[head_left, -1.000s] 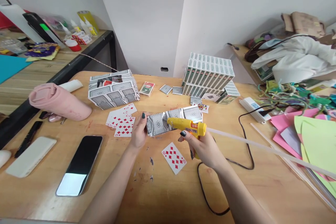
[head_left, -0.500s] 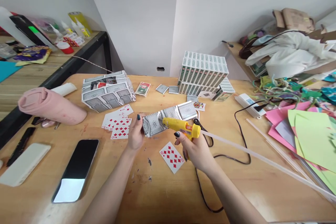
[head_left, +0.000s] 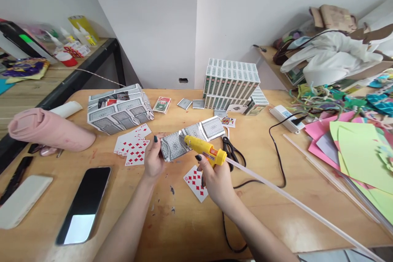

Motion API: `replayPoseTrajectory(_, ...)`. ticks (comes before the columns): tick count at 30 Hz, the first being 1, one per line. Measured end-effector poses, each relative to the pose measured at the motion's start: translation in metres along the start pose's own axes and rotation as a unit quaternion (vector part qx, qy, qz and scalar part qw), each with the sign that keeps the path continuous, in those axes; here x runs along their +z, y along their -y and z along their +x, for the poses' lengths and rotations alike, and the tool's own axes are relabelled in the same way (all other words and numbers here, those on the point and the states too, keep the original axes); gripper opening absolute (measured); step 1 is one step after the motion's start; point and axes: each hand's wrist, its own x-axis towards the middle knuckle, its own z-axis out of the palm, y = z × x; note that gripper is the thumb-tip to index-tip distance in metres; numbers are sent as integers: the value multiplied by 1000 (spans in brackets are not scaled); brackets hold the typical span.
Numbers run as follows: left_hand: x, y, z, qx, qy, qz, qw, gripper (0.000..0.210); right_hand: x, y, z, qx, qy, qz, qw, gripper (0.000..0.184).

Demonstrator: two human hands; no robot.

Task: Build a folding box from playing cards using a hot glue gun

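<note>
My left hand (head_left: 154, 158) grips the left end of a long strip of joined playing cards (head_left: 193, 136), patterned grey backs facing up. My right hand (head_left: 218, 178) is wrapped around a yellow hot glue gun (head_left: 204, 147), its nozzle at the strip's surface near the left seam. A long clear glue stick (head_left: 285, 194) sticks out of the gun's rear toward the lower right. Under the gun lies a ten of diamonds card (head_left: 194, 183), partly covered by my right hand. Several face-up cards (head_left: 135, 149) lie left of my left hand.
A box covered in cards (head_left: 119, 110) stands at the back left, a stack of card packs (head_left: 231, 84) at the back. Black scissors (head_left: 232, 153) lie behind the gun. A phone (head_left: 84, 204), pink roll (head_left: 52, 129), power strip (head_left: 287, 118) and coloured paper (head_left: 362, 151) surround the work.
The view has shifted slightly, so everything sits a little further left. The glue gun has tilted down to the right a little, its nozzle still at the strip. More of the scissors shows.
</note>
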Motion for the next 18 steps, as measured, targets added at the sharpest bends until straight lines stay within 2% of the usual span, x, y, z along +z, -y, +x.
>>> replayPoseTrajectory(5,1,0,-1,6,3,0,1000,38,2,2,-4,-15,-23,7,1000,40)
replayPoseTrajectory(10,2,-1,-1,5,7,1,1000,40,-1,6,-7,10,1,3,1000,42)
replayPoseTrajectory(15,3,-2,-1,8,8,-2,1000,42,-5,12,-8,-25,-5,-12,1000,39)
replayPoseTrajectory(18,3,-2,-1,16,3,-2,1000,41,-10,15,-7,-17,17,-37,999,42)
